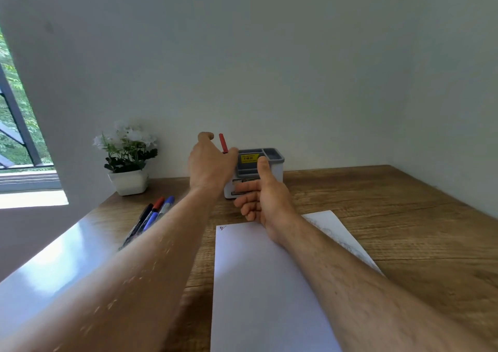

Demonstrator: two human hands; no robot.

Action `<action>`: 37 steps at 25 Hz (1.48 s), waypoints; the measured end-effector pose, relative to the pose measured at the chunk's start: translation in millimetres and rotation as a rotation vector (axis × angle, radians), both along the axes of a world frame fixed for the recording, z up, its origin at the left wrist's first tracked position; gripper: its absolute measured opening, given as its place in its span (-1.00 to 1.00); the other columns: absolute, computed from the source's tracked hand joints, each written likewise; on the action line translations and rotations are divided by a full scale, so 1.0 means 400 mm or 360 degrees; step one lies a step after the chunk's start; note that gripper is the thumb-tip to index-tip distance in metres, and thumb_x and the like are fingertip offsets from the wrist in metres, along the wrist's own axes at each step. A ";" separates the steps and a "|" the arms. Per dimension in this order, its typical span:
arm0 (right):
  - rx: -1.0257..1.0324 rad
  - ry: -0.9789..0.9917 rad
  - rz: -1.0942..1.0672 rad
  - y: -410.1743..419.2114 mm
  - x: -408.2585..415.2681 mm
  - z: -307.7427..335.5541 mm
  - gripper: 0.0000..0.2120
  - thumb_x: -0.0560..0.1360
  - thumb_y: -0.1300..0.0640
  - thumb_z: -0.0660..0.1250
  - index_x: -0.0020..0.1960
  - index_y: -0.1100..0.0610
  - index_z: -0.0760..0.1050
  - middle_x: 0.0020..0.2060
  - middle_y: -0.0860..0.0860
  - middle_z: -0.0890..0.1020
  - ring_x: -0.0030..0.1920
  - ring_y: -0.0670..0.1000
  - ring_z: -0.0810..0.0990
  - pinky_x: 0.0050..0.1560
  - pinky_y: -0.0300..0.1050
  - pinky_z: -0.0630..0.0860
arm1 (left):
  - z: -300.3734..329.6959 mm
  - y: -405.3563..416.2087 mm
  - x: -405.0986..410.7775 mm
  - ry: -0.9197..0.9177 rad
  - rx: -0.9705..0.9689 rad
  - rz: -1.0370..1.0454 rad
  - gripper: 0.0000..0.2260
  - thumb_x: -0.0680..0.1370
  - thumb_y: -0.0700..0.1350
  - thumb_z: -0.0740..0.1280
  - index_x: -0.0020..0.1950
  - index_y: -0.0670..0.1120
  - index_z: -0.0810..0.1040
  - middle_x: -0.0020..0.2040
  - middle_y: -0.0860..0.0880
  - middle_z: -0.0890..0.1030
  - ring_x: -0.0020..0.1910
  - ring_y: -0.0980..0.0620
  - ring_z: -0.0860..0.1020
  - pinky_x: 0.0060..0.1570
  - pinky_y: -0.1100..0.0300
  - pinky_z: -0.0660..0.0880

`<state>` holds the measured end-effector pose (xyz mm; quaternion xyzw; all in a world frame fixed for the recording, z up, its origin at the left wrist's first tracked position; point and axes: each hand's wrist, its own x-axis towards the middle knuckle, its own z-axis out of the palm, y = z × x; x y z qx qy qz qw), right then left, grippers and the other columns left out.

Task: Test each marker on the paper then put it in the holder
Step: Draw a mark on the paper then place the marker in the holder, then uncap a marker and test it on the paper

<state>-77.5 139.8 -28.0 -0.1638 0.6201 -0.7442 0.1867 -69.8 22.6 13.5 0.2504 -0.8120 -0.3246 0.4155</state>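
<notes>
While the left hand (208, 163) grips a red marker (223, 143) at the left edge of the holder (272, 154), the marker's red end points upward above the knuckles. The right hand (262, 198) rests in front of the holder with the thumb raised and the fingers loosely curled, holding nothing. The holder is grey and white, carries a yellow sticker (249, 158) and stands on the wooden table (404, 216) near the wall. A sheet of paper (258, 284) lies under the right forearm and bears a small red mark (222, 228) at its far left corner. Three more markers (151, 218) lie left of the paper. A potted plant (128, 157) stands behind them.
</notes>
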 end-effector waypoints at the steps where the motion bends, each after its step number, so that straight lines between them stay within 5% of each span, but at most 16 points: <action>1: -0.0035 0.0015 -0.0016 0.002 0.005 0.003 -0.24 0.55 -0.38 0.05 -0.02 0.29 0.65 -0.35 0.16 0.66 -0.48 -0.01 0.51 -0.48 -0.21 0.43 | 0.014 0.002 0.022 0.0025 0.0028 0.0032 -0.57 0.51 -0.02 0.42 0.34 -0.07 0.44 0.11 -0.04 0.61 -0.05 0.08 0.55 -0.18 0.36 0.36; 4: -0.0077 0.0061 -0.0109 0.014 0.016 0.013 -0.28 0.59 -0.32 0.06 -0.04 0.31 0.65 -0.43 0.10 0.61 -0.57 -0.09 0.44 -0.56 -0.28 0.33 | 0.044 -0.012 0.083 -0.0175 0.0031 0.0070 -0.87 0.50 -0.09 0.45 0.04 -0.03 0.64 -0.11 0.06 0.61 -0.20 0.13 0.51 -0.21 0.25 0.40; 7: -0.0038 0.0116 -0.0179 0.028 0.024 0.019 -0.30 0.61 -0.27 0.05 -0.05 0.34 0.63 -0.45 0.07 0.57 -0.65 -0.16 0.37 -0.62 -0.33 0.24 | 0.027 -0.035 0.127 -0.0507 -0.0080 0.0157 -0.96 0.46 -0.14 0.49 -0.12 -0.05 0.68 -0.20 -0.01 0.65 -0.20 0.01 0.58 -0.22 0.14 0.51; 11: -0.0010 0.0153 -0.0225 0.027 0.022 0.023 -0.33 0.61 -0.28 0.05 -0.13 0.26 0.63 -0.49 0.04 0.53 -0.65 -0.14 0.33 -0.62 -0.30 0.22 | -0.022 -0.060 0.146 -0.0918 -0.0305 0.0255 -0.83 0.40 -0.08 0.52 -0.06 -0.06 0.64 -0.17 -0.11 0.63 -0.18 -0.13 0.60 -0.12 -0.02 0.63; 18: 0.0115 0.0250 -0.0202 0.009 0.017 0.014 -0.33 0.61 -0.29 0.05 -0.16 0.24 0.64 -0.49 0.04 0.53 -0.64 -0.14 0.32 -0.59 -0.28 0.22 | -0.027 -0.032 0.146 -0.1144 -0.0445 0.0304 -0.74 0.47 -0.07 0.48 0.08 -0.11 0.54 -0.17 -0.11 0.47 -0.17 -0.11 0.48 -0.19 0.02 0.50; 29: 0.0284 0.0234 -0.0125 -0.002 0.008 -0.005 -0.36 0.61 -0.28 0.07 -0.16 0.20 0.67 -0.46 0.05 0.54 -0.61 -0.10 0.32 -0.57 -0.25 0.23 | -0.037 -0.013 0.146 -0.1223 -0.0463 0.0311 -0.69 0.50 -0.09 0.45 0.20 -0.11 0.53 0.04 -0.14 0.59 -0.15 -0.07 0.46 -0.13 0.04 0.49; 37: 0.0286 0.0239 -0.0071 -0.001 0.011 -0.002 -0.45 0.61 -0.23 0.14 -0.21 0.15 0.64 -0.45 0.06 0.55 -0.59 -0.08 0.31 -0.58 -0.28 0.22 | -0.029 -0.003 0.136 -0.0929 -0.0255 0.0206 -0.82 0.50 -0.07 0.43 -0.07 -0.12 0.50 -0.25 -0.07 0.50 -0.28 -0.03 0.50 -0.29 0.12 0.46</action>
